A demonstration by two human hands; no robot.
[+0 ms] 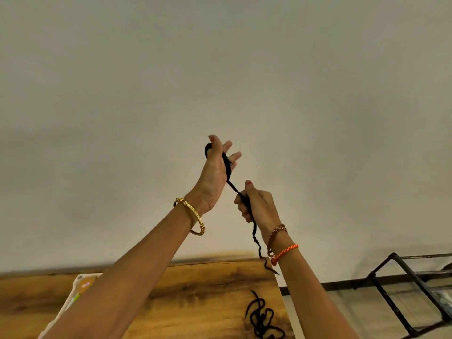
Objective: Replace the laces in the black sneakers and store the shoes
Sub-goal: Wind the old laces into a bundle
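Two raised hands fill my view against a plain pale wall (220, 69). At the far left, a white-edged flat object (80, 287) lies on the brown wooden tabletop (195, 294). My left hand (215, 172), gold bangle (193, 216) on its wrist, has the black flat shoelace (228, 170) wound round its fingers. My right hand (256, 204) grips that lace lower down, its tail dangling. A second tangled black lace (263, 319) lies on the table, beside a black metal rack (401, 289).
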